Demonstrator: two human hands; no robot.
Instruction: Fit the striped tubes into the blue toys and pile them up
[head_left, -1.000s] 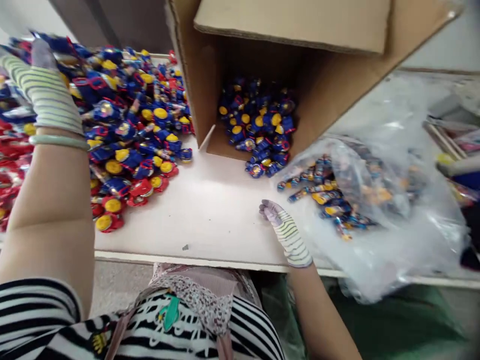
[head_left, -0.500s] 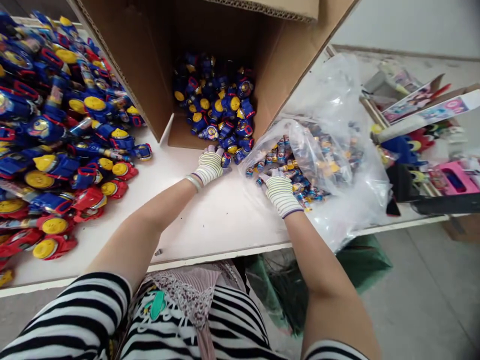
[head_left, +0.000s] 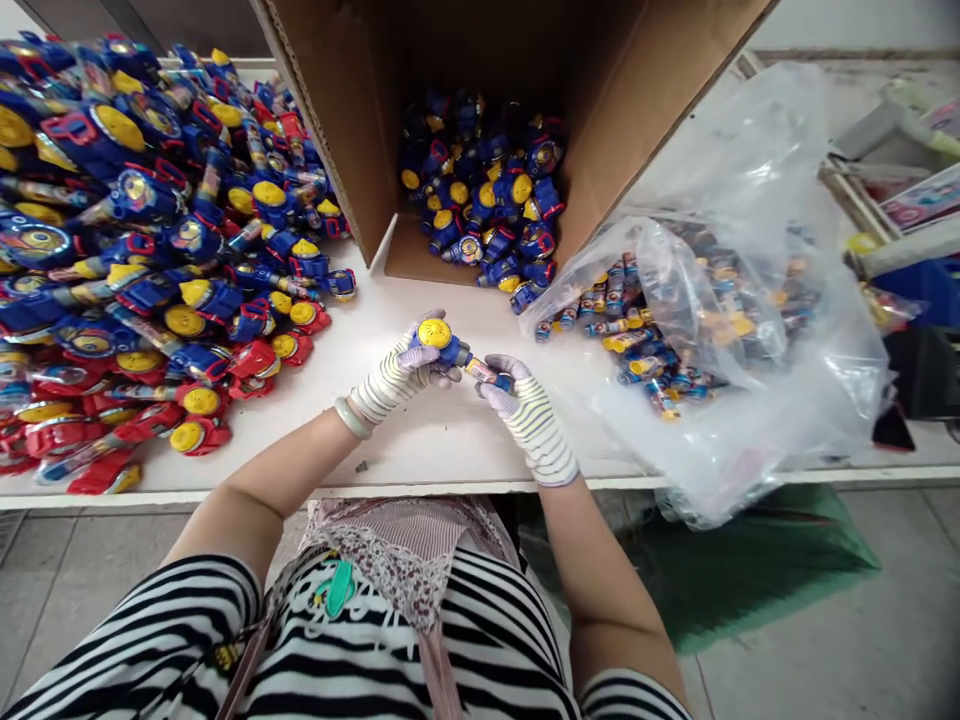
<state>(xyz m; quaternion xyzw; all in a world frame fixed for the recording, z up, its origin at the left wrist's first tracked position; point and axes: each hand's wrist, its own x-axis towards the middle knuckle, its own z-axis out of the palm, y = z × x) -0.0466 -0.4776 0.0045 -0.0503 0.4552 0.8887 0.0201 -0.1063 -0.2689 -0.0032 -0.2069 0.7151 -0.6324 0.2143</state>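
Both hands wear striped gloves and meet above the white table (head_left: 420, 440). My left hand (head_left: 394, 375) grips a blue toy with a yellow round top (head_left: 439, 340). My right hand (head_left: 525, 410) pinches a small blue and orange stick piece (head_left: 487, 373) whose end touches the blue toy. A tipped cardboard box (head_left: 352, 130) behind the hands holds more blue toys (head_left: 487, 200). To the right lies a clear plastic bag (head_left: 750, 330) with several stick pieces (head_left: 645, 330) inside.
A big heap of blue and red toys (head_left: 150, 260) covers the left of the table. Coloured boxes and dark objects (head_left: 915, 300) lie at the far right. The table's front edge runs just below the hands, with a green sheet (head_left: 750, 560) on the floor under it.
My left hand came off the left heap to the box mouth and lifted out a blue toy. My right hand took a stick piece from the bag; both hands came together.
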